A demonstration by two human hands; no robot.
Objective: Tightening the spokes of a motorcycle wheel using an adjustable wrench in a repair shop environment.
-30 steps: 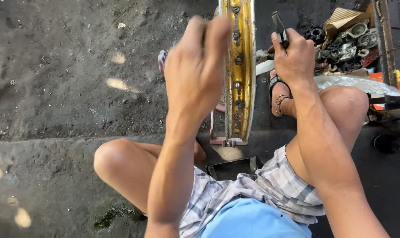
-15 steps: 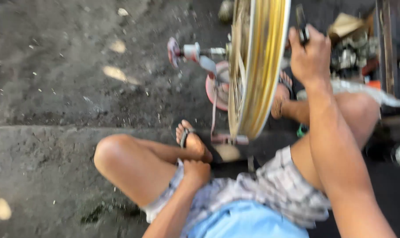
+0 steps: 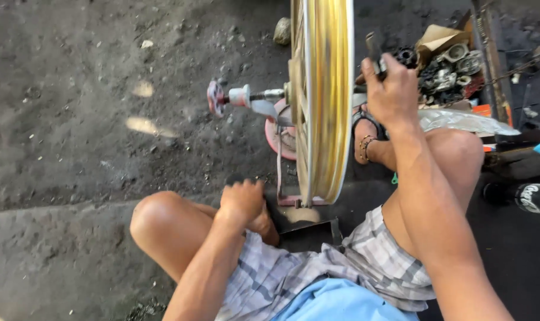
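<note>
Truing a gold wheel rim (image 3: pixel 328 101) upright on its stand (image 3: pixel 293 199). Right hand (image 3: pixel 391 92) beside the rim, closed around a small dark tool (image 3: pixel 374 50); left hand (image 3: pixel 241 202) fisted low near the stand, contents hidden. Next, probably bringing the tool onto a spoke nipple.

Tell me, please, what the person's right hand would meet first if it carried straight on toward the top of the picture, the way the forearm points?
Probably the carton of dark metal parts. The right hand, gripping a dark tool, sits just below it, beside the gold wheel rim. Depth is unclear.
</note>
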